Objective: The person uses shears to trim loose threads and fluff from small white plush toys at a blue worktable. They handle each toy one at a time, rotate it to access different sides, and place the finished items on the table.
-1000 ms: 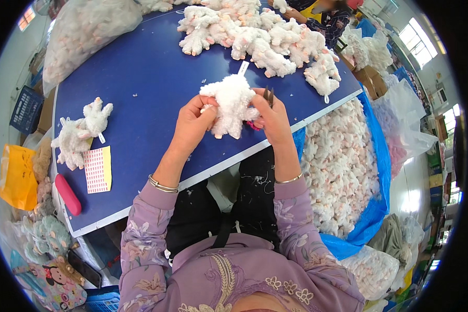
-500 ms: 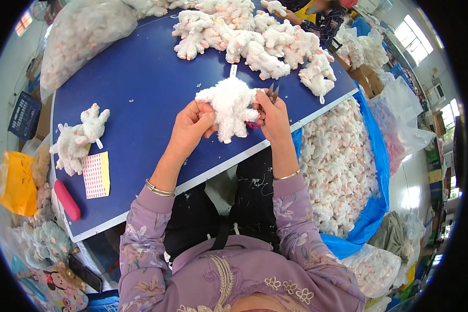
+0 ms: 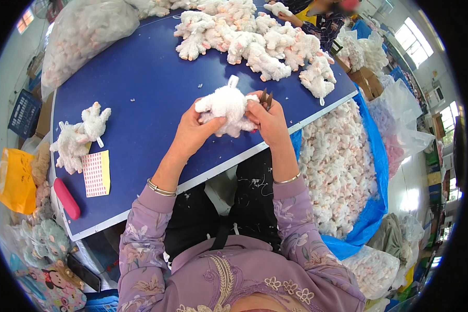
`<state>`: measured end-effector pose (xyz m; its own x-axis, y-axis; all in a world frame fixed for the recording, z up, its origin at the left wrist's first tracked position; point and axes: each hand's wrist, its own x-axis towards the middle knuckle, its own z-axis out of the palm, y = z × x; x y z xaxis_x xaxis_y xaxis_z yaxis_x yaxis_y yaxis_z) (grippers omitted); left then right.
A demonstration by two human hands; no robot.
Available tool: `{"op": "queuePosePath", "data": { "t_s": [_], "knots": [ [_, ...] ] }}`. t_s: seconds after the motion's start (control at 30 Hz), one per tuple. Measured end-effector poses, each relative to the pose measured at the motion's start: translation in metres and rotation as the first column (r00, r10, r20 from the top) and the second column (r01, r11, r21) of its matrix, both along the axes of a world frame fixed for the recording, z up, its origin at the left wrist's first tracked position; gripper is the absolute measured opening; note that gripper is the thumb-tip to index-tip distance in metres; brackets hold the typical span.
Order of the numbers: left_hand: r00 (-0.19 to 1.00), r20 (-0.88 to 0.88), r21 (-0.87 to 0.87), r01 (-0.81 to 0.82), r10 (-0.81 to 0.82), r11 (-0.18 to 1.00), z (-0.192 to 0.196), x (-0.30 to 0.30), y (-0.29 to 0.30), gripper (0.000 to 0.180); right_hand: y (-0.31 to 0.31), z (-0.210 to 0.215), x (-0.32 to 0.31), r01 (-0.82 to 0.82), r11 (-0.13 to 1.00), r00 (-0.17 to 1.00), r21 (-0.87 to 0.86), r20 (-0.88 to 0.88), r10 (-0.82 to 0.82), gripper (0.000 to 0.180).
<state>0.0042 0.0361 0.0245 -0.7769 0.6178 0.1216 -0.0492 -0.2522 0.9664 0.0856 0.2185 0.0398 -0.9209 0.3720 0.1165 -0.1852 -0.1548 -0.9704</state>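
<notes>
Above the near edge of the blue table, a fluffy white plush toy with a small white tag on top is held between both hands. My left hand is closed on its left side, thumb across the fur. On the other side my right hand pinches the toy's edge. Thread snips also sit in my right hand, their dark blades pointing up past the fingers. A bit of pink shows under that hand.
More white plush toys are heaped at the table's far side. Two lie at left beside a sticker sheet and a pink case. A blue sack full of toys stands at right. Another person's hand is at the far edge.
The plush toy has tilted and turned in my hands, its limbs now less spread out. My left thumb has moved onto the fur, and the snips have shifted slightly left and down.
</notes>
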Motion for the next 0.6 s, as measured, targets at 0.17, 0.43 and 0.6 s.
{"op": "queuePosePath", "data": {
  "t_s": [0.17,0.43,0.6],
  "knots": [
    [0.998,0.0,-0.002,-0.057,0.057,0.998,0.005,0.001,-0.004,0.027,-0.009,0.03,0.005,0.109,0.935,0.994,0.337,-0.027,-0.107,0.013],
    [0.999,-0.039,-0.007,-0.038,0.038,0.999,0.006,0.001,-0.004,0.026,-0.016,0.046,0.001,0.146,0.778,0.984,0.61,-0.168,-0.053,0.011],
    [0.998,-0.047,-0.06,-0.036,0.033,0.998,0.004,0.001,-0.005,0.024,-0.011,0.049,0.007,0.104,0.972,0.994,0.209,-0.034,-0.099,0.018]
  ]
}}
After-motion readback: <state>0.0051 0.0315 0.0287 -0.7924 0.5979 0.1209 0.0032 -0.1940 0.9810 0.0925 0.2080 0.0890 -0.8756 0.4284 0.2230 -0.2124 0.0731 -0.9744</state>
